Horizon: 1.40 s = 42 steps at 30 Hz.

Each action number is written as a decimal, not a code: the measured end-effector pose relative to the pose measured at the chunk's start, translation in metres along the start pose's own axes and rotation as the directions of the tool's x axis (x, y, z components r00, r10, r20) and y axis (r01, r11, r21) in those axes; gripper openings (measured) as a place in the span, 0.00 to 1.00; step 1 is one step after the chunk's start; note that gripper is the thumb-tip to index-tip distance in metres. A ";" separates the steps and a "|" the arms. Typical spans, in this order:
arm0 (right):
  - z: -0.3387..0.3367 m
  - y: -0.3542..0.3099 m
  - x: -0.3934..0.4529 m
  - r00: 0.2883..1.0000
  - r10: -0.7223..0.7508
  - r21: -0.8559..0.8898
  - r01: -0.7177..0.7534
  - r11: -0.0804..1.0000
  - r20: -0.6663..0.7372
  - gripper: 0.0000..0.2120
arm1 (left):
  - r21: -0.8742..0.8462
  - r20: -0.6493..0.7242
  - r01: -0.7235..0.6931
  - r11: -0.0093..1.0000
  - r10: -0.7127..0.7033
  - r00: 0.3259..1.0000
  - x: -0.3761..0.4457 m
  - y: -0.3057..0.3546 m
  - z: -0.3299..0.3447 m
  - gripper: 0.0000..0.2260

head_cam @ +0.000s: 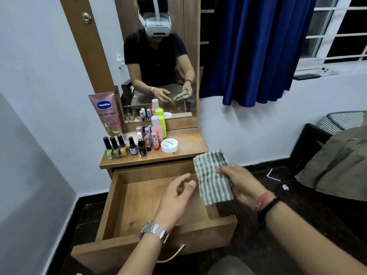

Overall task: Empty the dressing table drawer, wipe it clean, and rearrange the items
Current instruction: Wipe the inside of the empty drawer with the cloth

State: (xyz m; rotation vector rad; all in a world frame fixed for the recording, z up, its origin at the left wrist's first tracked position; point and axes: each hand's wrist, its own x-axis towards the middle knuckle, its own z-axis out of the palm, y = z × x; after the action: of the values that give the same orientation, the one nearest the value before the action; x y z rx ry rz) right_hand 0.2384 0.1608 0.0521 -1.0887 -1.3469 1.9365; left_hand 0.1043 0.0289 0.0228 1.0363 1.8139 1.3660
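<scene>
The wooden drawer (117, 205) of the dressing table is pulled out, and nothing lies inside it. My right hand (241, 184) grips a folded grey-and-white striped cloth (213, 177) over the drawer's right side. My left hand (175, 197), with a metal watch on the wrist, hovers above the drawer with relaxed fingers and holds nothing. On the tabletop (188, 141) stand several nail polish bottles (123, 146), a pink bottle (155, 124), a neon green bottle (161, 121), a white round jar (169, 145) and a pink Vaseline tube (106, 113).
A mirror (158, 56) rises behind the tabletop and reflects me. A blue curtain (256, 48) hangs to the right over a window. A bed with bedding (337, 161) stands at far right. The floor (278, 195) is dark. White walls flank the table.
</scene>
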 end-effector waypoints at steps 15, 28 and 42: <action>0.046 -0.062 0.191 0.925 -0.378 -0.863 0.163 0.478 -0.034 0.21 | 0.393 -0.087 -0.109 0.913 0.155 0.984 -0.006 -0.049 -0.010 0.07; 0.069 -0.030 0.224 0.931 -0.246 -0.963 0.266 -0.050 0.270 0.25 | 0.554 -0.048 -0.079 0.829 0.126 0.991 -0.013 -0.041 -0.003 0.09; 0.073 -0.037 0.213 0.933 -0.186 -0.946 0.321 0.050 0.306 0.25 | 0.627 -0.047 -0.075 0.775 0.134 0.990 -0.014 -0.047 0.003 0.08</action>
State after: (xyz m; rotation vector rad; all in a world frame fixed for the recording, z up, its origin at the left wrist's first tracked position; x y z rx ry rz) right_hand 0.0632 0.3055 0.0335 -1.0727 -2.8555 0.4931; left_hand 0.1038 0.0111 -0.0228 1.4430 2.3893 0.8691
